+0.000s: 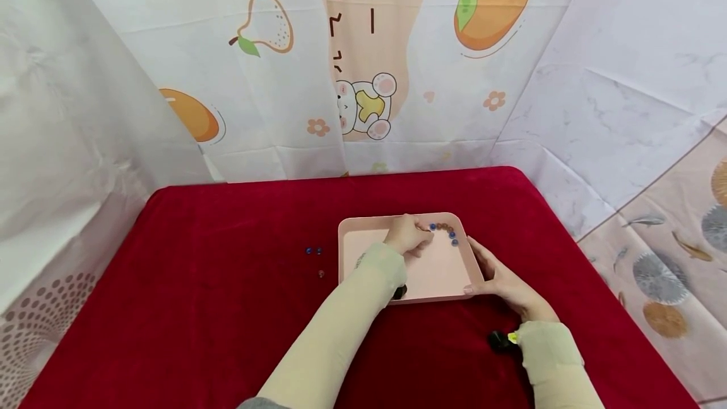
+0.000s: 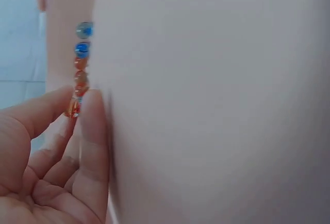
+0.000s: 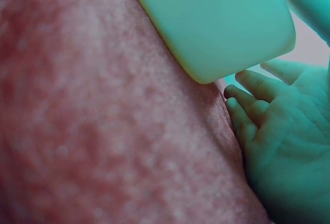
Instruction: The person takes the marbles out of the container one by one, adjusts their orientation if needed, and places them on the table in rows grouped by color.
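Note:
A shallow pink tray (image 1: 440,273) lies on the red cloth. Inside its far right corner, several small glass marbles form a curved row, with blue marbles (image 1: 455,242) and amber marbles (image 1: 445,226). My left hand (image 1: 406,235) reaches into the tray beside the row's left end. In the left wrist view its thumb and fingers pinch an orange marble (image 2: 72,109), partly hidden by the fingertips, close to the lined-up marbles (image 2: 81,62). My right hand (image 1: 505,283) grips the tray's near right corner, thumb at the front rim and fingers along the outer right wall.
Left of the tray, two blue marbles (image 1: 309,250) and a clear reddish one (image 1: 321,274) lie on the red cloth (image 1: 199,283). A black object (image 1: 500,341) sits by the right wrist. Printed curtains (image 1: 272,100) hang behind the table.

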### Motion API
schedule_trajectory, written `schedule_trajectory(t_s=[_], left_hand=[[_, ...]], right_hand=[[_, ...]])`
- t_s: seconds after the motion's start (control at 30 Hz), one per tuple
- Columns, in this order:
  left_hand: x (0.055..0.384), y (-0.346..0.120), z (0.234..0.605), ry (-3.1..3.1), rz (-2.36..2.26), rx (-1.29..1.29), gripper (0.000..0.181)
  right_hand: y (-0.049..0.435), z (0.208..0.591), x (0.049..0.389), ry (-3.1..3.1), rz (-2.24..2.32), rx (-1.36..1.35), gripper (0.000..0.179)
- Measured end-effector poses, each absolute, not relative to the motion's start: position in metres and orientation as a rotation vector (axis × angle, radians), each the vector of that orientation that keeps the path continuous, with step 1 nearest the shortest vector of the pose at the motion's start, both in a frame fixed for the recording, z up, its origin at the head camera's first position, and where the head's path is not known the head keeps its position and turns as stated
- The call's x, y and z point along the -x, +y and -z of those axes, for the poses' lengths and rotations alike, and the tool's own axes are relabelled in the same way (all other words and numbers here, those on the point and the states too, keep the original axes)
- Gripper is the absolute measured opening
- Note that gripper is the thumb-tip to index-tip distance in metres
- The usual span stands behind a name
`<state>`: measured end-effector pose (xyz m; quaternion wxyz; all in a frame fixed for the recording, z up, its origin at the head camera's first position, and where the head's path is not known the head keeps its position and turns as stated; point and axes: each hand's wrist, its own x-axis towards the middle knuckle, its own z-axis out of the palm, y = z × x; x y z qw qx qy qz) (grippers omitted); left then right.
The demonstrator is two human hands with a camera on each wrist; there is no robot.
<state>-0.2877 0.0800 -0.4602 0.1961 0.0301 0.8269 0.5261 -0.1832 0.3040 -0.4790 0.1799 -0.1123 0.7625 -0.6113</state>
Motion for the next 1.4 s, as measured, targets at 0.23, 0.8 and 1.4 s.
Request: schedule_trajectory(t_s=[0.23,0.8,1.4], left_hand=[[0.285,0.075,0.448,2.269,-1.524,-0.135,0.014],[0.272,0.045,0.397,2.217,-1.68,-0.27,0.019],[0.252,-0.013,0.37,2.283,-1.649,-0.279,0.027]], right_hand=[[0.304,0.479,0.183,2.153,1.723,0.311,0.109],[0.301,0.481,0.184,2.169,1.697,0.276,0.11],[0.301,0.481,0.182,2.207,1.701,0.292,0.11]])
